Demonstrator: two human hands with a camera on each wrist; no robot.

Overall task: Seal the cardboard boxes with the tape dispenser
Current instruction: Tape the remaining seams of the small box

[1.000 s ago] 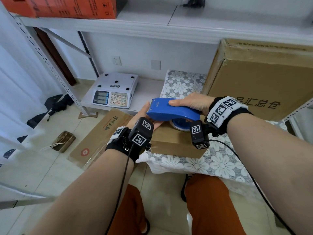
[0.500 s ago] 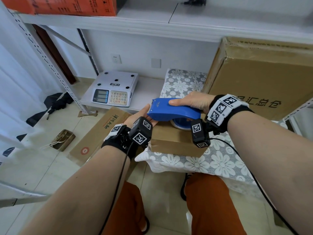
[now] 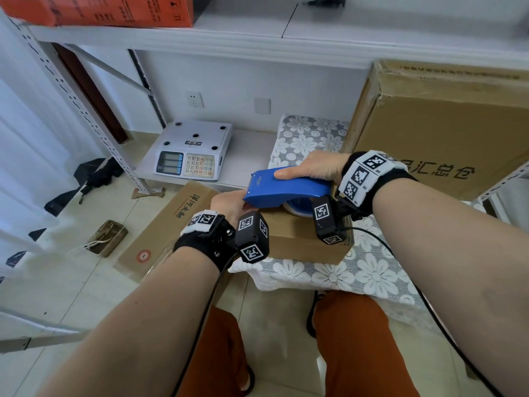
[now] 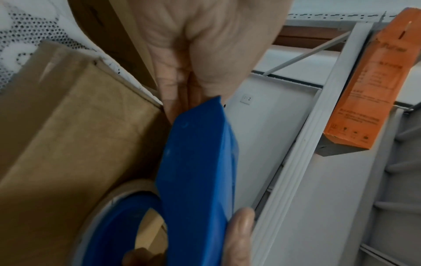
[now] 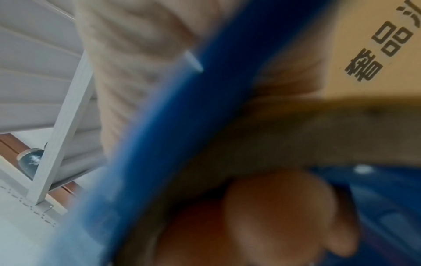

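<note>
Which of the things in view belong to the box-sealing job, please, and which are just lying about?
Belonging to the job:
blue tape dispenser, gripped by the right hand
small cardboard box under it, with the left hand at the dispenser's front end

Just lying about:
weighing scale
large carton
flat carton on the floor
orange box on the shelf

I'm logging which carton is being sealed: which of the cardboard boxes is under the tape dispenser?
The small box on the flowered cloth, directly beneath the blue tape dispenser. The large box stands behind; the flat carton lies on the floor.
</note>
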